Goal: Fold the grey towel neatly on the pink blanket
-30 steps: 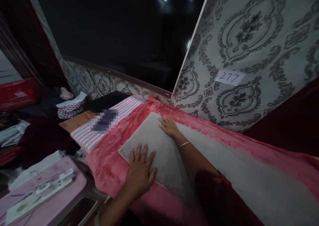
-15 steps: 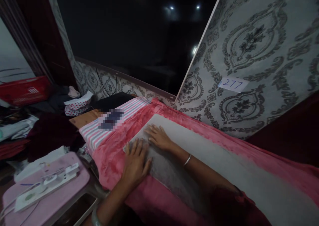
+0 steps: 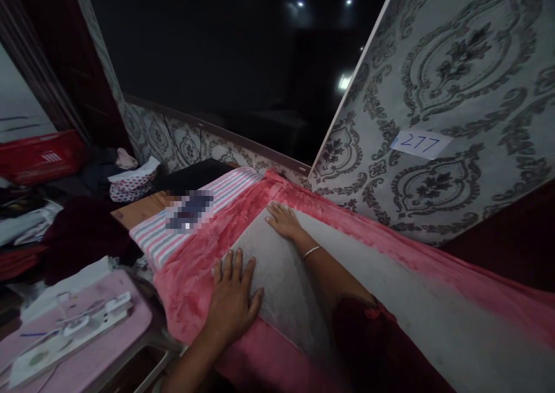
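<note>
A long pale grey sheet, seemingly cloth (image 3: 277, 289), lies flat on a pink plush blanket (image 3: 191, 289). My left hand (image 3: 234, 292) rests palm down at the sheet's near left corner, fingers spread, partly over the blanket. Toward the far left corner, my right hand (image 3: 284, 222) lies flat on the sheet with its fingers stretched out and a bracelet on the wrist. Neither hand grips anything. Beyond the blanket's left edge is a striped cloth (image 3: 229, 191), with a blurred-out dark item on it.
On the left stands a pink stool (image 3: 125, 318) with a power strip (image 3: 69, 338) and cords. Piled clothes and a red bag (image 3: 43, 159) are behind it. A large dark screen (image 3: 208, 52) hangs on the patterned wall, beside a paper marked 277 (image 3: 422, 143).
My right hand has slid away from my left, toward the sheet's far corner. My left hand stays at the near corner. The view has shifted slightly.
</note>
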`<action>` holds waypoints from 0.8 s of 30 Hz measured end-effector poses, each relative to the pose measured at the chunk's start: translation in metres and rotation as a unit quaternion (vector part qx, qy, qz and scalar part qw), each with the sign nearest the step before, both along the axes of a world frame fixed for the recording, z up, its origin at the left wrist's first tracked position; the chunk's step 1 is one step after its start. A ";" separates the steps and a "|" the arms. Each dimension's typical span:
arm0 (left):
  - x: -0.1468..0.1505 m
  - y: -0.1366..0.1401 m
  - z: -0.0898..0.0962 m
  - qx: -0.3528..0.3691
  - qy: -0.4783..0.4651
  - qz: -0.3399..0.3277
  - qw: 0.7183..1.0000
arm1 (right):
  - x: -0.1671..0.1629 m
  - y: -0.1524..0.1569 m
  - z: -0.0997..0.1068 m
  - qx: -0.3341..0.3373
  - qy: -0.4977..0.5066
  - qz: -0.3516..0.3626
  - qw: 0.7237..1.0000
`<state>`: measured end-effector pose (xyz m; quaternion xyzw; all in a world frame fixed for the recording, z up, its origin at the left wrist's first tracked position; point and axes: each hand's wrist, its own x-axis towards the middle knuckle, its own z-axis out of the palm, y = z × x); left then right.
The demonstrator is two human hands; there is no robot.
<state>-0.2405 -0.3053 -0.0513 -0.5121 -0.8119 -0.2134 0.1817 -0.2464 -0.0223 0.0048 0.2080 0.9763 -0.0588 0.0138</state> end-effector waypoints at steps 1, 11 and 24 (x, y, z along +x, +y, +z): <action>0.000 0.000 0.000 0.000 0.005 -0.002 1.000 | -0.002 0.004 0.000 0.000 -0.002 -0.007 1.000; 0.002 -0.001 -0.003 -0.004 -0.011 0.010 1.000 | -0.011 0.025 -0.004 0.001 0.004 -0.046 0.999; 0.005 -0.003 0.012 0.036 -0.062 0.018 0.997 | 0.058 -0.086 0.007 0.001 0.044 0.203 0.978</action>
